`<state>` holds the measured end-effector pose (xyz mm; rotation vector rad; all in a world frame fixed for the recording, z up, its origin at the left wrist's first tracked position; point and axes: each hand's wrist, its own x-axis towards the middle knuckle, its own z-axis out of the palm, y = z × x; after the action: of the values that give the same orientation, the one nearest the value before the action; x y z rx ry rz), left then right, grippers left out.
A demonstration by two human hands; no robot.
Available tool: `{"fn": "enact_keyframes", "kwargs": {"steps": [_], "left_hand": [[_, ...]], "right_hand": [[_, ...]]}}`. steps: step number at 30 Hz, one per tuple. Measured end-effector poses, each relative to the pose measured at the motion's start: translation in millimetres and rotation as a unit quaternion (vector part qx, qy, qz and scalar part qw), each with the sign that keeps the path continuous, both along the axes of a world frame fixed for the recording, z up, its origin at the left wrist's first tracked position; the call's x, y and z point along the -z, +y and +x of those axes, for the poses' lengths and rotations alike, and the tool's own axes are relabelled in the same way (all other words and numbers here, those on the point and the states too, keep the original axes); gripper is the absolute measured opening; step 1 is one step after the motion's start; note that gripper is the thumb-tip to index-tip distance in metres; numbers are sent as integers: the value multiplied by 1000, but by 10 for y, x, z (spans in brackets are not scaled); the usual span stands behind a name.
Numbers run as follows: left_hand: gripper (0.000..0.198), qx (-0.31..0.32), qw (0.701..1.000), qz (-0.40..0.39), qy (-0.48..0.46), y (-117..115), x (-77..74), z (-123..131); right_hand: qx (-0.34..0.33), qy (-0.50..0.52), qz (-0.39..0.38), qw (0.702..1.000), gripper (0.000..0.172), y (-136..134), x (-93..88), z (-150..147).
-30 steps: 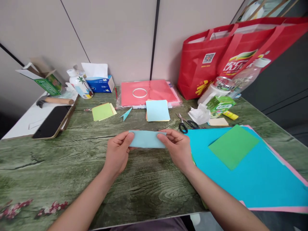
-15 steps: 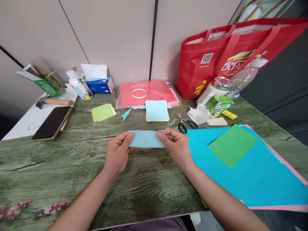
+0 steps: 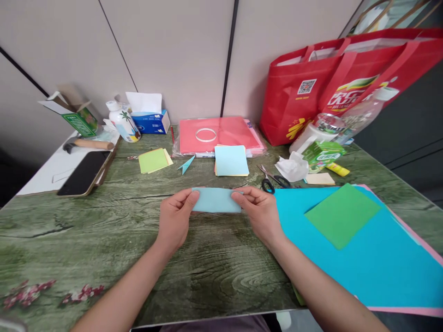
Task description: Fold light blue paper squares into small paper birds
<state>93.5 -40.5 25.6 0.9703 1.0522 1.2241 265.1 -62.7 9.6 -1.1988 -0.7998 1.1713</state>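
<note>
A light blue sheet of paper (image 3: 217,200), folded into a long strip, is stretched level between my hands above the table. My left hand (image 3: 177,214) pinches its left end, thumb on the near face and fingers behind. At the right end my right hand (image 3: 261,212) grips it the same way. Beyond the strip lies a stack of square sheets (image 3: 231,160) with light blue on top. To the left of that stack sits a small folded blue paper piece (image 3: 187,164), and farther left some green and yellow sheets (image 3: 154,161).
Black-handled scissors (image 3: 272,180) lie just past my right hand, near a crumpled tissue (image 3: 292,167). Large blue paper (image 3: 346,276) with a green sheet (image 3: 342,216) covers the right side. A phone (image 3: 84,174) and a hammer (image 3: 88,144) are at left; a red bag (image 3: 290,101) stands behind.
The whole view has shifted slightly, so everything appears a little farther right. Both hands keep the same hold on the folded blue paper.
</note>
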Motion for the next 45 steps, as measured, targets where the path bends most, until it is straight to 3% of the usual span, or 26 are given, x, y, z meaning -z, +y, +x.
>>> {"fn": "enact_keyframes", "kwargs": {"steps": [21, 29, 32, 36, 45], "left_hand": [[25, -11, 999, 32, 34, 13, 28, -21], [25, 66, 994, -8, 89, 115, -65, -118], [28, 100, 983, 31, 153, 123, -104, -138], [18, 125, 953, 88, 260, 99, -145, -137], [15, 128, 958, 71, 245, 79, -142, -120]], "right_hand": [[-18, -38, 4, 999, 23, 33, 31, 52], [-52, -56, -7, 997, 25, 72, 48, 57], [-78, -70, -6, 995, 27, 57, 52, 25], [-99, -79, -6, 992, 27, 33, 41, -8], [-106, -56, -9, 993, 22, 27, 32, 7]]}}
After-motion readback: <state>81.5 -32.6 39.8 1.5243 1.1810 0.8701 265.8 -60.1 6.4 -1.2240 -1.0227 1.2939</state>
